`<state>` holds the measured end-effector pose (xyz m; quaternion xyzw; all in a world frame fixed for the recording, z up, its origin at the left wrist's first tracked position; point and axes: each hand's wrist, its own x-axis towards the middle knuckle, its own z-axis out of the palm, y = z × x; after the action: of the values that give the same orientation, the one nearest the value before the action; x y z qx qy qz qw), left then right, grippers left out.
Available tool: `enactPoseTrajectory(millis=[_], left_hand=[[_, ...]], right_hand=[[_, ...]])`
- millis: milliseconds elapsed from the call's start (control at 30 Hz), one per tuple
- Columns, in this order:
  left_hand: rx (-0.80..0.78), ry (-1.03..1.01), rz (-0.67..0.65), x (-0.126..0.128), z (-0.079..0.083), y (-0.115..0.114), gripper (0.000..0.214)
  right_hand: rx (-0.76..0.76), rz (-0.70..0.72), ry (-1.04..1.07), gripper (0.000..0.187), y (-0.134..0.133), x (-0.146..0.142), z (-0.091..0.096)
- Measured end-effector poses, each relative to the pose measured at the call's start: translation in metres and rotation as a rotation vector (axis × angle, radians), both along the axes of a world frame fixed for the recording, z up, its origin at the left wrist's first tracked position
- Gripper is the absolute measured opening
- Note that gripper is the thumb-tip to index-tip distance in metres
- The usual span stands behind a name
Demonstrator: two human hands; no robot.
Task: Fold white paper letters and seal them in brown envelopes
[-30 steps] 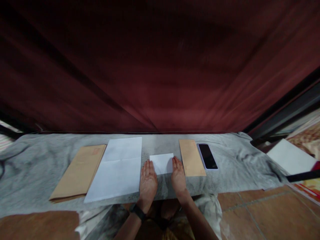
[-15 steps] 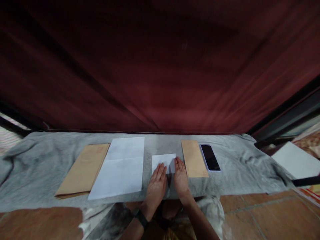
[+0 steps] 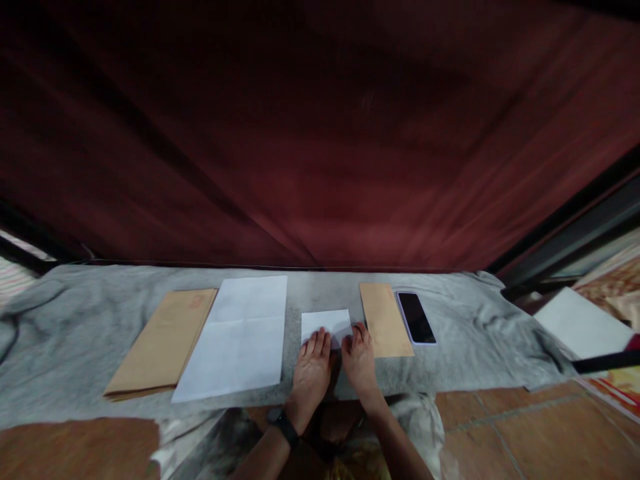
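Press the small white paper (image 3: pixel 323 321), at 3 o'clock from the large white sheet (image 3: pixel 240 337), evenly with your left hand (image 3: pixel 311 372), fingers flat and released, steadying its 4-o'clock corner with your right hand (image 3: pixel 359 363), whose curled fingers' grip cannot be told.

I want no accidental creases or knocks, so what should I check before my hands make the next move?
1. Left hand on the small paper: ok, its fingers lie over the near part.
2. Right hand gripping that paper: cannot tell; its fingers are bent at the paper's right side, the grip unclear.
3. Small paper clear of the lone envelope: ok, cloth shows between them at the far end.
4. Phone off that envelope: ok, it lies beside it.
5. Large sheet free of creases: not ok, one runs across it.
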<state>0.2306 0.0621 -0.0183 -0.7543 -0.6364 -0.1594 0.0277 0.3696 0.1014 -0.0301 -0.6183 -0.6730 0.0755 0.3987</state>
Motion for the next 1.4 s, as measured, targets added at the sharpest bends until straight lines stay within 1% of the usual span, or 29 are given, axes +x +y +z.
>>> enactPoseTrajectory(millis=[100, 167, 233, 300, 333, 400, 467, 533, 567, 600, 633, 700, 733, 767, 800, 833, 867, 933, 967, 1033, 1133, 1200, 1267, 1333, 1400], left_hand=[[-0.015, 0.006, 0.004, 0.003, 0.006, 0.002, 0.047], [-0.035, 0.013, -0.008, 0.006, 0.010, 0.003, 0.048], [-0.051, 0.018, -0.009, 0.009, 0.015, 0.005, 0.048], [-0.055, 0.019, 0.009, 0.011, 0.023, 0.007, 0.050], [-0.052, 0.017, 0.024, 0.012, 0.028, 0.008, 0.052], [-0.032, -0.005, 0.043, 0.011, 0.040, 0.010, 0.056], [0.008, -0.084, 0.039, 0.007, 0.055, 0.014, 0.056], [0.061, -0.277, 0.042, 0.003, 0.072, 0.018, 0.049], [0.078, -0.423, 0.065, 0.001, 0.080, 0.021, 0.044], [0.070, -0.593, 0.099, -0.001, 0.087, 0.024, 0.039], [0.036, -0.782, 0.141, -0.003, 0.093, 0.026, 0.040], [-0.054, -1.196, 0.241, -0.005, 0.099, 0.029, 0.048], [-0.098, -1.397, 0.287, -0.005, 0.099, 0.030, 0.052], [-0.136, -1.572, 0.327, -0.005, 0.097, 0.030, 0.056], [-0.171, -1.708, 0.358, -0.005, 0.093, 0.028, 0.060], [-0.209, -1.798, 0.378, -0.005, 0.088, 0.027, 0.063], [-0.250, -1.844, 0.389, -0.004, 0.081, 0.024, 0.065], [-0.319, -1.858, 0.409, -0.003, 0.067, 0.020, 0.061], [-0.335, -1.854, 0.426, -0.003, 0.061, 0.018, 0.056], [-0.333, -1.849, 0.480, -0.005, 0.050, 0.016, 0.044], [-0.284, -1.834, 0.567, -0.015, 0.040, 0.016, 0.032], [-0.250, -1.764, 0.591, -0.023, 0.037, 0.017, 0.034], [-0.249, -1.674, 0.589, -0.030, 0.036, 0.018, 0.039], [-0.284, -1.606, 0.577, -0.034, 0.035, 0.019, 0.040], [-0.323, -1.571, 0.570, -0.034, 0.034, 0.020, 0.034]], right_hand=[[-0.077, -0.025, 0.135, 0.024, 0.007, 0.002, 0.005], [-0.173, 0.018, 0.293, 0.022, 0.010, 0.004, 0.009], [-0.265, 0.093, 0.478, 0.026, 0.010, 0.002, 0.017], [-0.311, 0.162, 0.615, 0.033, 0.006, -0.001, 0.030], [-0.311, 0.191, 0.645, 0.035, 0.003, -0.004, 0.039], [-0.270, 0.261, 0.654, 0.037, -0.005, -0.009, 0.060], [-0.251, 0.347, 0.634, 0.038, -0.010, -0.012, 0.079], [-0.234, 0.365, 0.619, 0.039, -0.013, -0.012, 0.089], [-0.228, 0.349, 0.605, 0.040, -0.012, -0.012, 0.088], [-0.222, 0.311, 0.586, 0.042, -0.012, -0.010, 0.084], [-0.219, 0.262, 0.560, 0.045, -0.010, -0.009, 0.076], [-0.220, 0.133, 0.507, 0.052, -0.007, -0.007, 0.056], [-0.234, 0.086, 0.497, 0.056, -0.006, -0.006, 0.046], [-0.270, 0.074, 0.527, 0.058, -0.005, -0.006, 0.037], [-0.331, 0.077, 0.592, 0.061, -0.006, -0.007, 0.031], [-0.404, 0.093, 0.693, 0.063, -0.007, -0.008, 0.027], [-0.479, 0.114, 0.819, 0.063, -0.009, -0.009, 0.026], [-0.590, 0.124, 1.067, 0.063, -0.013, -0.011, 0.029], [-0.613, 0.110, 1.153, 0.061, -0.013, -0.012, 0.032], [-0.616, 0.064, 1.222, 0.058, -0.012, -0.011, 0.036], [-0.589, 0.018, 1.172, 0.050, -0.005, -0.004, 0.035], [-0.571, 0.012, 1.104, 0.046, 0.002, 0.002, 0.030], [-0.550, 0.006, 1.023, 0.043, 0.006, 0.008, 0.024], [-0.523, 0.005, 0.911, 0.044, 0.009, 0.014, 0.019], [-0.450, 0.013, 0.713, 0.044, 0.008, 0.020, 0.019]])
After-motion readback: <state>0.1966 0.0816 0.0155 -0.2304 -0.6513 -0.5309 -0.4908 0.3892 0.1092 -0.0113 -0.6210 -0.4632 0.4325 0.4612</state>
